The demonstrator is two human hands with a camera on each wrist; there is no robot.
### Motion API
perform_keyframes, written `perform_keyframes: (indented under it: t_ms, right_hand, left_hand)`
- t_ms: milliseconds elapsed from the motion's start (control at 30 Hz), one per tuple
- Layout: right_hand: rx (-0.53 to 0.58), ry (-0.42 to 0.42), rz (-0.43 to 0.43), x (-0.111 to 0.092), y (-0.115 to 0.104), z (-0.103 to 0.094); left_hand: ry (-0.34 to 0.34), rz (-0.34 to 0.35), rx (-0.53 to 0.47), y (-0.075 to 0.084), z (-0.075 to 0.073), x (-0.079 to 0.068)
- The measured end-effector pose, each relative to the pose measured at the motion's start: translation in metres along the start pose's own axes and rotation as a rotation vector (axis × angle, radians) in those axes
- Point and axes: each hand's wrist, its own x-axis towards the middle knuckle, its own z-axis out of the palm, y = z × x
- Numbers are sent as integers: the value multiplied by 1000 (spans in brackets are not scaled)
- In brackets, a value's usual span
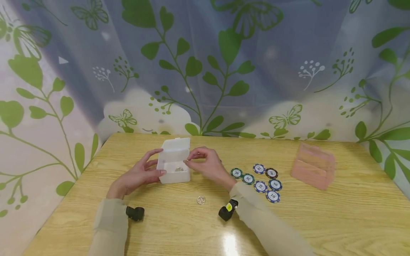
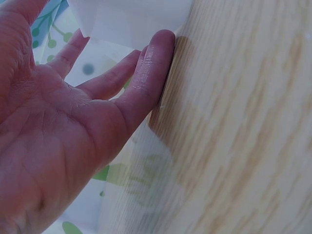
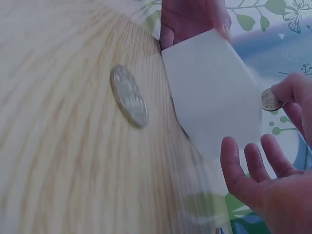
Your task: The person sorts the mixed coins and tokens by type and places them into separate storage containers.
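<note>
A small white plastic box (image 1: 179, 177) stands on the table with its hinged lid (image 1: 176, 144) raised. Inside it lie some coins (image 1: 179, 169). My left hand (image 1: 136, 176) holds the box by its left side, thumb at the front corner and index finger up by the lid. Between thumb and index finger, my right hand (image 1: 208, 164) pinches a coin (image 3: 271, 100) just beside the box's right rim. The other right fingers (image 3: 236, 168) are spread loosely near the box. Another coin (image 1: 201, 200) lies flat on the table in front of the box.
Several poker chips (image 1: 261, 186) in green, blue and black lie right of my right wrist. Farther right is a pink translucent case (image 1: 313, 167). A leaf-patterned curtain (image 1: 205, 71) hangs behind the wooden table (image 1: 166, 227).
</note>
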Motion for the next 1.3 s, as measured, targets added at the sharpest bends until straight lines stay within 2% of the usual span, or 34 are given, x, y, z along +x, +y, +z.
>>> perform_keyframes:
  t_ms: [333, 600, 867, 1300]
  right_hand:
    - [68, 81, 62, 3, -1, 13]
    - [25, 121, 54, 2, -2, 18]
    - [-12, 122, 62, 4, -1, 19]
    - [29, 72, 135, 2, -5, 14]
  left_hand:
    - [-4, 6, 5, -1, 0, 2]
    - [3, -4, 7, -2, -1, 4]
    - [2, -1, 5, -2, -1, 4]
    - [-2, -13, 13, 0, 0, 1]
